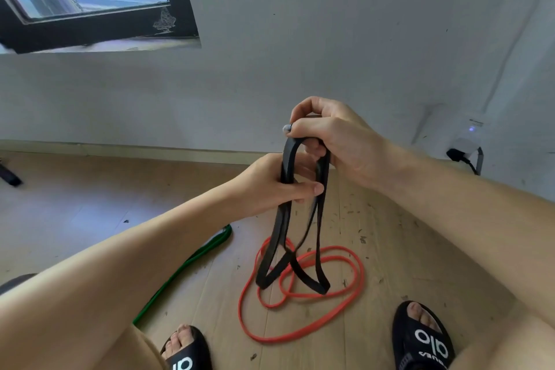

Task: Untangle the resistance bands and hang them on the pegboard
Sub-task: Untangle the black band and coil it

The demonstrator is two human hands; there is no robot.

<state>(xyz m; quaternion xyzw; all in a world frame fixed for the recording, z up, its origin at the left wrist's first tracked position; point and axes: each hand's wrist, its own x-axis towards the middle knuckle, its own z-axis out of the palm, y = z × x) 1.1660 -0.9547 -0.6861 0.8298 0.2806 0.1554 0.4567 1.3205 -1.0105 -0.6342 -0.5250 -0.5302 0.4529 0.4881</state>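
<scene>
**A:** Start at the left. What lies there?

**B:** A green resistance band (192, 260) on the wooden floor (405, 249), stretched long and thin, running from near the left sandal (187, 351) up and rightward under the left forearm.

**A:** And the left hand?

**B:** The left hand (277, 182) is closed round one side of the black resistance band (289, 219), thumb lying across the front of the strap, fingers wrapped behind it.

**A:** How does that band hang?

**B:** Its long axis is close to vertical. The top bend sits at the hands, and the folded loops point down, their lower ends over the floor.

**A:** Behind them?

**B:** A red resistance band (303, 291) lies flat on the floor in loose overlapping coils, between the two sandals and a little ahead of them.

**A:** The right hand?

**B:** The right hand (333, 137) is curled tight at the top of the black band, the strap passing under its thumb, fingers folded in. The right sandal (423, 339) is at the lower right.
</scene>
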